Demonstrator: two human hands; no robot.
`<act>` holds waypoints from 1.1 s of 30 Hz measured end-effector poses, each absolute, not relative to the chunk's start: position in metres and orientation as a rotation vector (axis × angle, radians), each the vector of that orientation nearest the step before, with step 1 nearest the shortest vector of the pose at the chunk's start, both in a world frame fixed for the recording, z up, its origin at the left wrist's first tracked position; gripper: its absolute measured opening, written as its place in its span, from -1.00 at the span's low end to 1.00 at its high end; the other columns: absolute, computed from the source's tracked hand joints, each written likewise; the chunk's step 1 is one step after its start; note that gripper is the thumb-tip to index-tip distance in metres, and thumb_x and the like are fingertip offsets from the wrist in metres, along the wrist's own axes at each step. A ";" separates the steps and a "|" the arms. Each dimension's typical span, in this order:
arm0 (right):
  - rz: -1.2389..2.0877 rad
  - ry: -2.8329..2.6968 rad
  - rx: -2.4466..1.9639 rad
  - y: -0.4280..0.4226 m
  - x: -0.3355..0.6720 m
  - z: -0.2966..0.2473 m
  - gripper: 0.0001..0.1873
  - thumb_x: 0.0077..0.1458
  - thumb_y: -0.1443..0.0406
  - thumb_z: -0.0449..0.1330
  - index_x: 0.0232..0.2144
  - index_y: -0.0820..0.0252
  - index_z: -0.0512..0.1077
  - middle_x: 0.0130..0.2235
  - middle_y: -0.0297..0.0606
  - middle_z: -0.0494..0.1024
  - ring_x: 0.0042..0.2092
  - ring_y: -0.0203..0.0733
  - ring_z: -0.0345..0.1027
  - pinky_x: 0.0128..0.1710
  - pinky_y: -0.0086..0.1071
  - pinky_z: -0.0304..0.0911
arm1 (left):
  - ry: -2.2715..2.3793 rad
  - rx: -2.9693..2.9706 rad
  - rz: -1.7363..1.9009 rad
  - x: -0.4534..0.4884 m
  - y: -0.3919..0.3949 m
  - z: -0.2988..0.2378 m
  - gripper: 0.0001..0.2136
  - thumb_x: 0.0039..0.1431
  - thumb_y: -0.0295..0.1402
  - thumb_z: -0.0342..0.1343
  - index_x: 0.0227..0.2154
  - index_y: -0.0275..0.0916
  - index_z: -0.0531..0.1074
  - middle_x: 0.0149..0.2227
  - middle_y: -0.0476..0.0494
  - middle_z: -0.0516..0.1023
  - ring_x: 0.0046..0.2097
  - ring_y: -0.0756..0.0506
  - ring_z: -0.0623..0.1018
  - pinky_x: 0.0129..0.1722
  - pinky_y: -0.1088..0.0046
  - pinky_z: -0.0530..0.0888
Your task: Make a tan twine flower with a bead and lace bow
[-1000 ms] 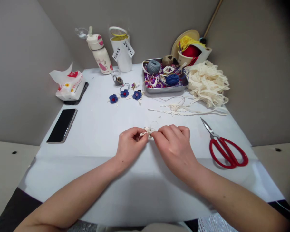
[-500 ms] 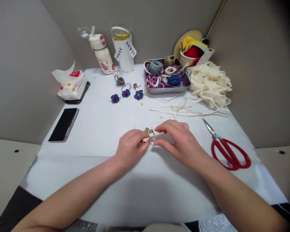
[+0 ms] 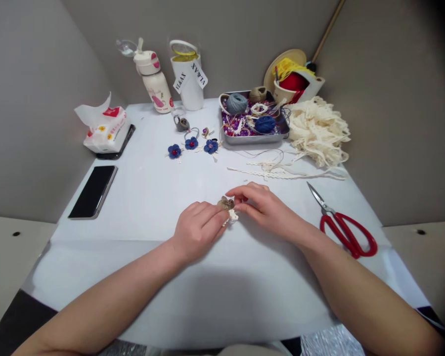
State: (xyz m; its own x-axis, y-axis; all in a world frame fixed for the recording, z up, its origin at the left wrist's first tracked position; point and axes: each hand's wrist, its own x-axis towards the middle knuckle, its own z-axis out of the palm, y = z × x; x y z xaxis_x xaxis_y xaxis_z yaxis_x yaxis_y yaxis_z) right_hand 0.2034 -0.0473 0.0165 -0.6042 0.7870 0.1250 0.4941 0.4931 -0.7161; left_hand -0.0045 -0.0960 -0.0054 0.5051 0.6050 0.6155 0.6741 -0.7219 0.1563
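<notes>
Near the middle of the table, a small brown crocheted flower (image 3: 225,202) is between my two hands, with a cream lace scrap (image 3: 233,215) hanging below it. My left hand (image 3: 200,230) is closed on its left side, thumb and index finger together. From the right, my right hand (image 3: 269,210) has its index finger and thumb bent around the flower's right edge; what lies right at the fingertips is partly hidden. Beyond my hands lie several blue flowers with beads, among them one blue flower (image 3: 174,151) with a red centre.
Red-handled scissors (image 3: 350,230) lie at the right, a phone (image 3: 94,192) at the left. Behind are a tissue pack (image 3: 109,133), a bottle (image 3: 155,89), a white cup (image 3: 191,91), a metal tray (image 3: 254,140) of yarn and beads, and a lace heap (image 3: 317,131). Lace strips (image 3: 278,173) lie before the tray.
My right hand has moved left, its fingers now closed in on the flower. The flower has been turned, showing more brown petals, and the lace now hangs lower. The view has shifted slightly.
</notes>
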 end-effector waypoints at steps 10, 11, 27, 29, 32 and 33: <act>1.184 -2.220 -1.067 -0.049 0.206 0.023 -0.73 0.31 0.23 0.00 -0.23 0.14 0.50 -0.25 -0.27 0.58 -0.20 -0.21 0.39 -0.13 -0.30 0.20 | -1.075 -2.625 -1.012 -0.006 -0.093 -0.008 -0.88 0.21 -0.49 0.07 -0.21 -0.21 0.41 -0.31 -0.11 0.62 -0.34 -0.05 0.51 -0.34 0.38 0.31; 1.255 -2.178 -1.089 -0.049 0.204 0.024 -0.71 0.30 0.21 0.00 -0.26 0.15 0.50 -0.29 -0.28 0.57 -0.24 -0.22 0.38 -0.17 -0.32 0.21 | -1.063 -2.641 -1.011 -0.007 -0.093 -0.008 -0.87 0.21 -0.49 0.07 -0.20 -0.21 0.41 -0.30 -0.11 0.62 -0.33 -0.05 0.51 -0.34 0.38 0.31; 1.680 -1.726 -1.175 -0.046 0.197 0.020 -0.77 0.08 0.16 0.20 -0.40 0.22 0.49 -0.40 -0.31 0.49 -0.36 -0.27 0.25 -0.34 -0.39 0.12 | -1.425 -2.783 -1.471 0.004 -0.086 -0.001 -0.91 0.17 -0.46 0.11 -0.36 -0.18 0.51 -0.39 -0.09 0.63 -0.34 -0.02 0.56 -0.28 0.44 0.46; 1.730 -1.679 -1.164 -0.045 0.197 0.020 -0.77 0.06 0.15 0.22 -0.41 0.22 0.49 -0.40 -0.32 0.49 -0.37 -0.28 0.26 -0.34 -0.39 0.12 | -1.525 -2.836 -1.507 0.006 -0.086 0.002 -0.91 0.15 -0.46 0.11 -0.38 -0.19 0.51 -0.40 -0.09 0.61 -0.34 -0.02 0.55 -0.29 0.44 0.46; 1.797 -1.574 -1.148 -0.043 0.196 0.019 -0.79 0.04 0.16 0.23 -0.42 0.20 0.49 -0.41 -0.34 0.49 -0.39 -0.30 0.27 -0.33 -0.40 0.13 | -1.692 -2.946 -1.521 0.008 -0.085 0.008 -0.93 0.11 -0.45 0.13 -0.41 -0.20 0.51 -0.40 -0.08 0.59 -0.34 -0.02 0.52 -0.32 0.47 0.43; 1.803 -1.533 -1.151 -0.043 0.195 0.018 -0.81 0.04 0.17 0.24 -0.43 0.19 0.48 -0.42 -0.35 0.49 -0.39 -0.31 0.27 -0.33 -0.40 0.14 | -1.766 -2.972 -1.520 0.009 -0.085 0.010 -0.93 0.09 -0.45 0.14 -0.43 -0.20 0.51 -0.41 -0.08 0.59 -0.36 -0.01 0.50 -0.33 0.48 0.41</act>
State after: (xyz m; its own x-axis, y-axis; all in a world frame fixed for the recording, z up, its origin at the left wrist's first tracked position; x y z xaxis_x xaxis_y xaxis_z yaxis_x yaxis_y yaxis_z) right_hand 0.1951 -0.0431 0.0183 -0.5144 0.8116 -0.2770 0.1426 -0.2375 -0.9609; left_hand 0.0088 -0.0845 0.0100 0.3127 0.9030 0.2947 0.4257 -0.4105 0.8064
